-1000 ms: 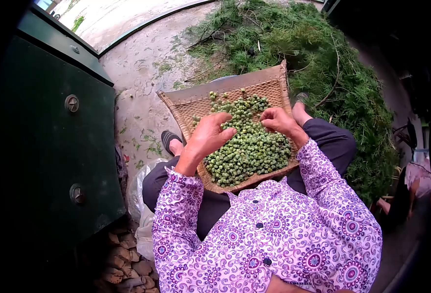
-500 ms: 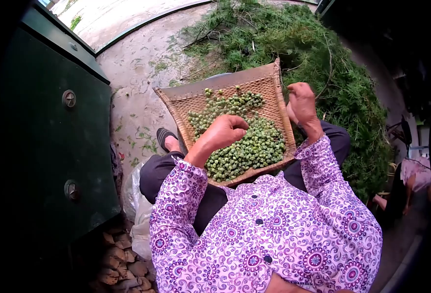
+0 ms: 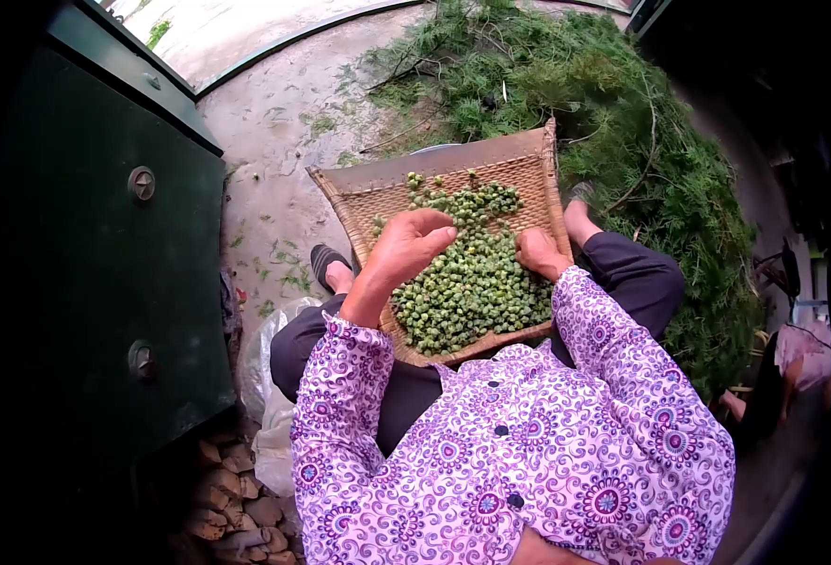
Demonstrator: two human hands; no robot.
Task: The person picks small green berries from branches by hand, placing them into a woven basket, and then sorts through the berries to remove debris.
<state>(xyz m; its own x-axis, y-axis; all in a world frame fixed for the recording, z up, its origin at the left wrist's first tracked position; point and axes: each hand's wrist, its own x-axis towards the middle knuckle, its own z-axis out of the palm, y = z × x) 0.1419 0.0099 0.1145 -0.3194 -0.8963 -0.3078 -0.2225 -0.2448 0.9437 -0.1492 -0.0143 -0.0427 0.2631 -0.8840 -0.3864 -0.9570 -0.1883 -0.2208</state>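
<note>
Resting on the lap, the tray (image 3: 364, 200) holds a heap of green pods (image 3: 477, 287). The left hand (image 3: 406, 247) hovers over them, fingertips pinched together. The right hand (image 3: 536, 252) lies at the heap's right edge, fingers curled under, grip unclear. Farther off lie cut branches (image 3: 623, 122).

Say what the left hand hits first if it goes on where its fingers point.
Likely the green pods in the woven tray; the left hand curls down toward them. Its height above them is unclear.

Green pods (image 3: 472, 282), tan woven tray (image 3: 378, 198)
</note>
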